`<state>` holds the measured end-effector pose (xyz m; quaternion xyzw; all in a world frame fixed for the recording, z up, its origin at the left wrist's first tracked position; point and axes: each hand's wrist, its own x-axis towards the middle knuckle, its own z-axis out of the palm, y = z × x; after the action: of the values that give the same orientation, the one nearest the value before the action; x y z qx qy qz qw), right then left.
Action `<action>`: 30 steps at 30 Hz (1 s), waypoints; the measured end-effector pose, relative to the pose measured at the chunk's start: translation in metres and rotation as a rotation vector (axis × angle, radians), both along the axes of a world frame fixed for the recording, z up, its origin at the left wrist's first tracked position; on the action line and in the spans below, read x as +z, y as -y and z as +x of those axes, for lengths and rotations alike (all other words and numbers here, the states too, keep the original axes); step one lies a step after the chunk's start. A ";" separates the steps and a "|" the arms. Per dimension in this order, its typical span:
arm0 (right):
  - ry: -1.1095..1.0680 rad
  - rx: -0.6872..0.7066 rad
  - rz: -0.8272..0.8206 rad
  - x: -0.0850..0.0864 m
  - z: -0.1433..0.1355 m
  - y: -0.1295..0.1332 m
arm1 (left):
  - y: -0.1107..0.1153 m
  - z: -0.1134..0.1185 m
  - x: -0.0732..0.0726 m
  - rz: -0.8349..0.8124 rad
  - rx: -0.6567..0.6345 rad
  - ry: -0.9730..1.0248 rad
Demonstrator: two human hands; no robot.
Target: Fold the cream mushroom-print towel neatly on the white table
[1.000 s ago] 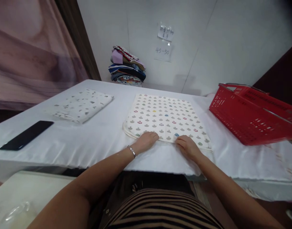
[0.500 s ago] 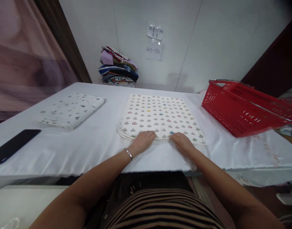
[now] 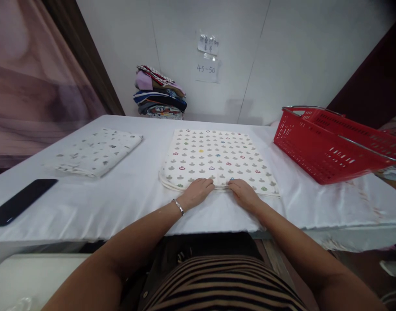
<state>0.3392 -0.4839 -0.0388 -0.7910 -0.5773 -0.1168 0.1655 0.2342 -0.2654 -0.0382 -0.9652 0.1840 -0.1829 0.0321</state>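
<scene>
A folded cream cloth (image 3: 210,157) with small grey, red, blue and green printed motifs lies flat on the white-covered table in front of me. Its near edge shows layered hems and a rounded left corner. My left hand (image 3: 199,190), with a bracelet at the wrist, grips that near edge just left of the middle, fingers on top. To the right of the middle, my right hand (image 3: 243,193) has its fingers closed on the same edge. A short gap of cloth separates the two hands. Both thumbs are hidden.
Another folded white printed cloth (image 3: 96,153) lies on the left, with a black phone (image 3: 21,202) nearer the front edge. At the right stands a red plastic basket (image 3: 330,147) with metal handles. A pile of folded fabrics (image 3: 160,93) is at the back wall, beside paper signs (image 3: 207,69).
Both hands have shifted slightly along the near edge, the left one to the right and the right one to the left. The cloth stays in place; the camera view has moved a little.
</scene>
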 end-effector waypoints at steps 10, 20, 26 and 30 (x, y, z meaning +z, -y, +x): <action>0.041 -0.003 0.032 -0.004 -0.003 0.000 | 0.004 -0.008 0.000 -0.080 -0.036 0.038; 0.052 -0.024 0.003 -0.007 -0.009 -0.005 | 0.008 -0.011 -0.001 -0.046 0.014 -0.024; 0.065 -0.074 -0.042 -0.008 -0.009 -0.006 | 0.013 -0.011 0.006 -0.111 0.073 -0.074; 0.032 -0.043 -0.043 -0.006 -0.010 -0.003 | 0.015 -0.009 0.011 -0.122 0.052 -0.106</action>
<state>0.3293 -0.4812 -0.0450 -0.8047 -0.5651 -0.1205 0.1367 0.2255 -0.2799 -0.0272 -0.9782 0.1486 -0.1417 -0.0318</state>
